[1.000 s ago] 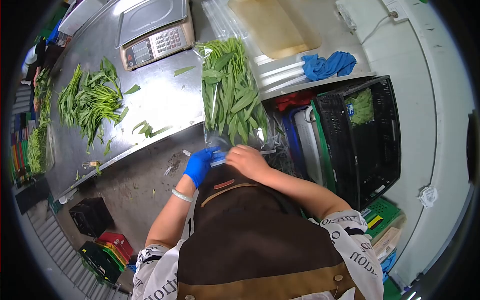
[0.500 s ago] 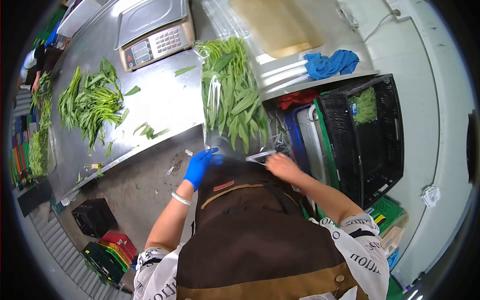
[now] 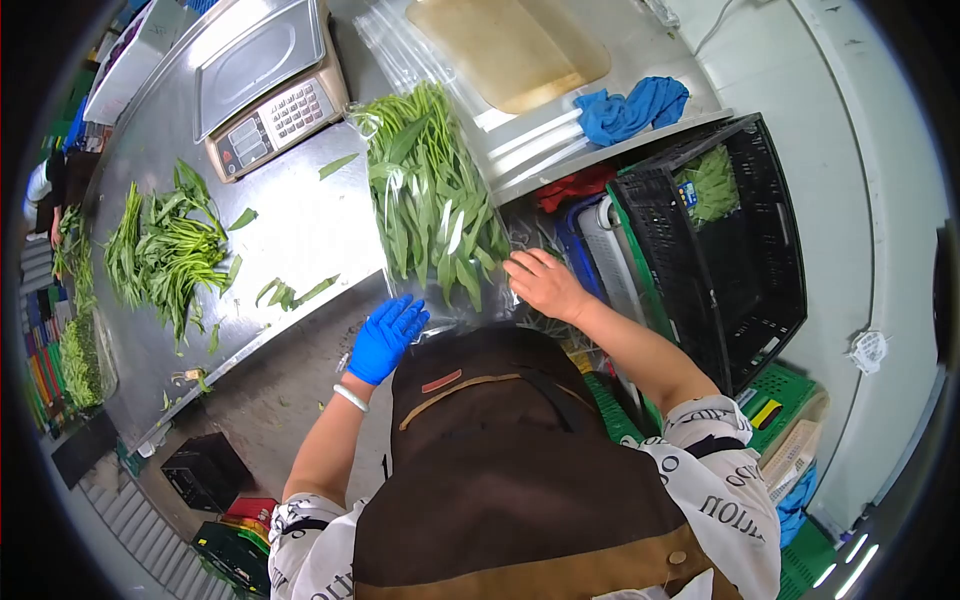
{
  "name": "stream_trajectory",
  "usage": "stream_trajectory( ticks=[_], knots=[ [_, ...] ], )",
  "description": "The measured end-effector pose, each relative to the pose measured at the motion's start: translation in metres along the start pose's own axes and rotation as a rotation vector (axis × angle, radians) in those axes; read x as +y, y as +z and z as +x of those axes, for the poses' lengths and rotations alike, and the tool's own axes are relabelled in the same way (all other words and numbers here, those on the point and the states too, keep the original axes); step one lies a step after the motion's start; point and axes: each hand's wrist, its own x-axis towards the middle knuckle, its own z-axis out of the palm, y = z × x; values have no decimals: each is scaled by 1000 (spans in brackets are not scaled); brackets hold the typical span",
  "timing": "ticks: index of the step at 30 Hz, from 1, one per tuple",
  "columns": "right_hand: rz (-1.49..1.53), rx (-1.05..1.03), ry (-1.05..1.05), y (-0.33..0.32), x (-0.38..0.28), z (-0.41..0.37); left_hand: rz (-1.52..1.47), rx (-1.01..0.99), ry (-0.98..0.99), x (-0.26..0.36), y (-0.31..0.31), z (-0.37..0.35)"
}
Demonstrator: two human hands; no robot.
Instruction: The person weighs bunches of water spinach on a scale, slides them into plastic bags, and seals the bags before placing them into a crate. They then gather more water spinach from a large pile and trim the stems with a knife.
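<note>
A clear plastic bag (image 3: pixel 392 262) of long-leaved green vegetables (image 3: pixel 430 190) lies over the table's front edge, stems toward the back. Its lower end hangs against my apron. My left hand (image 3: pixel 386 340), in a blue glove, is at the bag's lower left corner with its fingers stretched out. On the right side my bare right hand (image 3: pixel 546 284) rests its fingertips at the bag's edge, by the leaf tips. Its fingers are extended and slightly bent.
A scale (image 3: pixel 275 125) stands at the back left. Loose greens (image 3: pixel 165 245) lie on the metal table (image 3: pixel 300 220). Flat plastic bags (image 3: pixel 400 45), a tan tray (image 3: pixel 515 50) and a blue cloth (image 3: pixel 630 110) are at the back. Black crates (image 3: pixel 745 290) stand at the right.
My right hand has moved up along the bag's right side. My left hand has turned, its fingers now stretched beside the bag. The camera view has shifted, and the bag's lower end lies flatter.
</note>
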Motion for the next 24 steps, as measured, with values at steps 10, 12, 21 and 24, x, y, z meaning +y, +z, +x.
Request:
stream_trajectory(
  ticks=[10, 12, 21, 24],
  knots=[
    [1426, -89, 768, 37, 59, 22, -1652, -26, -860, -56, -40, 40],
    [1598, -100, 930, 67, 60, 19, -1619, 2, -1047, -68, -17, 48],
    [1108, 231, 883, -11, -13, 68, -1699, -12, -1157, -98, 65, 35],
    [1904, 256, 1053, 4, 9, 97, -1554, -128, -1062, -105, 69, 35]
  ],
)
